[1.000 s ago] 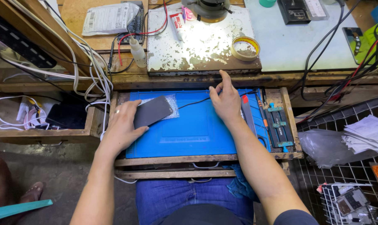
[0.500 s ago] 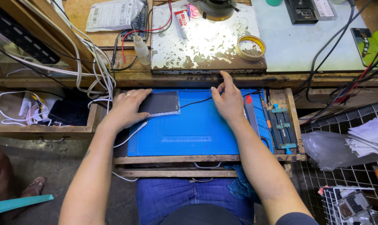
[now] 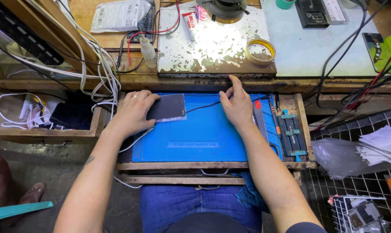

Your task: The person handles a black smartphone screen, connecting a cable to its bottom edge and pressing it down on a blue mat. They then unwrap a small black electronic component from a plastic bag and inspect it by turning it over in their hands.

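Setting a dark phone (image 3: 167,108) flat on the blue mat (image 3: 204,133), left hand (image 3: 133,113) gripping its edge, right hand (image 3: 236,108) apparently empty, fingers loosely curled at the thin black cable (image 3: 204,105); next, steadying the phone.

Your left hand (image 3: 133,113): ring on one finger; small forearm tattoo. Right hand (image 3: 237,107): bare. Blue jeans, dark sleeve edge.

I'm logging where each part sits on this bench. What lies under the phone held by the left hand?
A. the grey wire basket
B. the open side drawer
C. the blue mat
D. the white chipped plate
C: the left hand rests on the dark phone, which lies flat at the upper left corner of the blue mat.
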